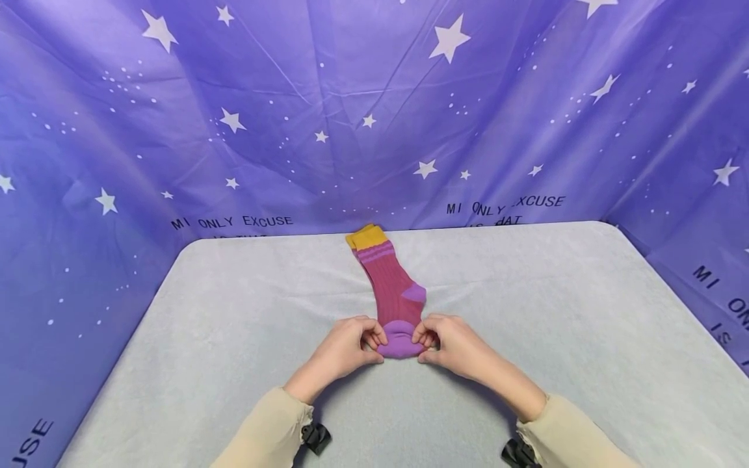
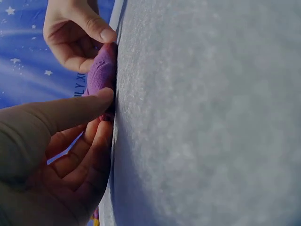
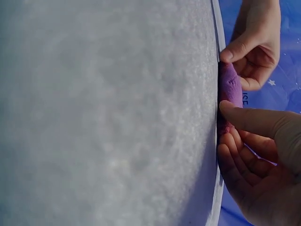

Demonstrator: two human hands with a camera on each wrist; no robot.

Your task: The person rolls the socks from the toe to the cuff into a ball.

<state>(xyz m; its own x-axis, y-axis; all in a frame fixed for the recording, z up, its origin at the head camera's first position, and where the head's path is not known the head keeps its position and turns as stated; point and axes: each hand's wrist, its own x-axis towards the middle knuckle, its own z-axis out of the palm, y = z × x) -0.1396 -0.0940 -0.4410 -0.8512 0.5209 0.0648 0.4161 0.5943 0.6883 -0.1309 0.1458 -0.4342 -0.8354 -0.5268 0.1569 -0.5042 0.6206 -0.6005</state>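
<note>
A pair of maroon socks [image 1: 393, 283], one laid over the other, lies flat on the table with yellow cuffs at the far end and purple heel and toe. At the left side of the toe, my left hand [image 1: 348, 344] pinches the fabric between thumb and fingers. My right hand [image 1: 453, 344] does the same at the right side. Seen from the left wrist, the purple toe [image 2: 101, 73] bulges between both hands, close to the tabletop. In the right wrist view the toe [image 3: 230, 87] also shows between the thumbs; the rest of the socks is mostly hidden there.
The table [image 1: 246, 312] has a pale grey cloth surface with rounded far corners. A purple curtain [image 1: 351, 78] with white stars and printed words hangs behind it and along both sides. Black wrist mounts [image 1: 316, 438] sit at the beige sleeves.
</note>
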